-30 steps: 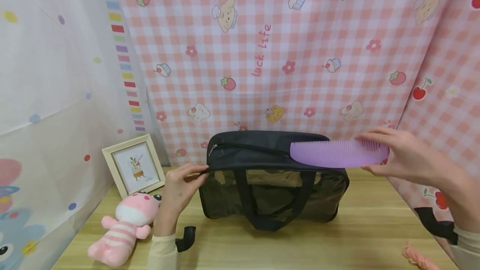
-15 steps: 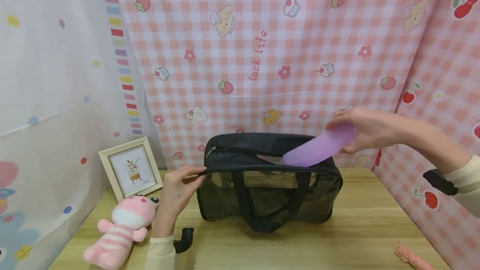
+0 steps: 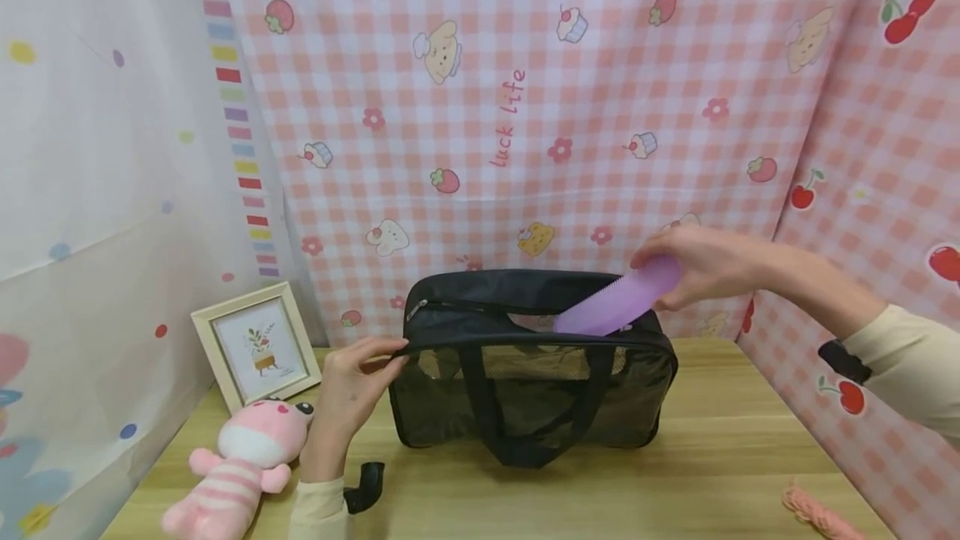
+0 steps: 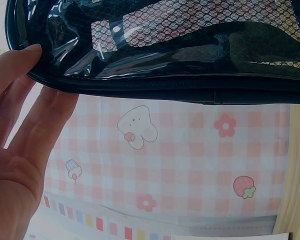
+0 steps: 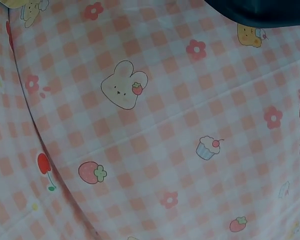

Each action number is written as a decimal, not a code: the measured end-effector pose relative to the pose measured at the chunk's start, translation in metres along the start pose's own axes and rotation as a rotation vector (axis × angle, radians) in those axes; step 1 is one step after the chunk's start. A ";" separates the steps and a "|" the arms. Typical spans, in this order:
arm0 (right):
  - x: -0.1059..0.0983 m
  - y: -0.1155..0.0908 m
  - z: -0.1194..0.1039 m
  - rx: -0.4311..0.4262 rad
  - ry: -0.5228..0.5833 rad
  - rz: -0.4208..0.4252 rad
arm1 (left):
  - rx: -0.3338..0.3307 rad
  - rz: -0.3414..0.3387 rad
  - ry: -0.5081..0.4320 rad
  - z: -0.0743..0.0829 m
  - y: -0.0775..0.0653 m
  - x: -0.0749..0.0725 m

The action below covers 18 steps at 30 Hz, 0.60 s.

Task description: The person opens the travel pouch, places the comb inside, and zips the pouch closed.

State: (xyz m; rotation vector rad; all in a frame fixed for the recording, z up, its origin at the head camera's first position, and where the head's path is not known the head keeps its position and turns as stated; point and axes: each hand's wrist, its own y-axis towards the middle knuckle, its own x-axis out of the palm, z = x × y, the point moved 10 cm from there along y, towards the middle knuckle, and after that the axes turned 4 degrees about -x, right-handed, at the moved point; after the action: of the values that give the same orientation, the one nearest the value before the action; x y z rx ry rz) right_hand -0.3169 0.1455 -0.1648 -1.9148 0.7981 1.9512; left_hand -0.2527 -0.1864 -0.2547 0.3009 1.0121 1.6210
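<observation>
A black toiletry bag (image 3: 525, 394) with a see-through front and a black carry handle stands upright on the table in the head view. Its top zip is partly undone, with the zip pull at the left end. My left hand (image 3: 358, 382) pinches the bag's upper left corner between thumb and fingers; the left wrist view shows the thumb on the clear side (image 4: 65, 37). From the right, my right hand (image 3: 693, 265) grips one end of a purple comb (image 3: 615, 302). The comb slants down to the left, its lower end inside the bag's opening. In the right wrist view only a sliver of finger shows.
A pink striped plush toy (image 3: 236, 469) lies left of the left forearm, in front of a cream picture frame (image 3: 258, 348). A bundle of peach cord (image 3: 817, 511) lies at the table's front right. Checked cloth (image 3: 562, 107) hangs close behind the bag.
My right hand has moved left and tipped the comb from nearly level to a slant, its lower end now in the bag's opening. The left hand keeps its pinch on the corner.
</observation>
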 end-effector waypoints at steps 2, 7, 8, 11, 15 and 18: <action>0.005 0.003 0.001 -0.003 0.016 -0.009 | 0.007 0.001 -0.003 0.001 0.000 0.000; 0.019 0.006 0.005 0.006 0.044 -0.040 | 0.008 -0.006 -0.005 0.000 0.000 -0.001; 0.022 0.006 0.006 0.009 0.046 -0.044 | 0.008 -0.007 -0.004 0.000 0.000 -0.001; 0.028 0.008 0.008 0.023 0.069 -0.054 | 0.017 -0.007 -0.002 0.000 0.000 -0.001; 0.034 0.009 0.010 0.020 0.064 -0.054 | 0.030 -0.001 -0.008 0.001 0.000 -0.001; 0.040 0.010 0.010 0.012 0.078 -0.059 | 0.028 0.002 -0.005 0.001 0.001 -0.001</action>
State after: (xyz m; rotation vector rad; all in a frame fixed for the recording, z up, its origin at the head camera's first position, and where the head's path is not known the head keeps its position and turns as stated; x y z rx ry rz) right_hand -0.3342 0.1364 -0.2024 -1.9944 0.7629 1.8434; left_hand -0.2521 -0.1872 -0.2535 0.3250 1.0319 1.6086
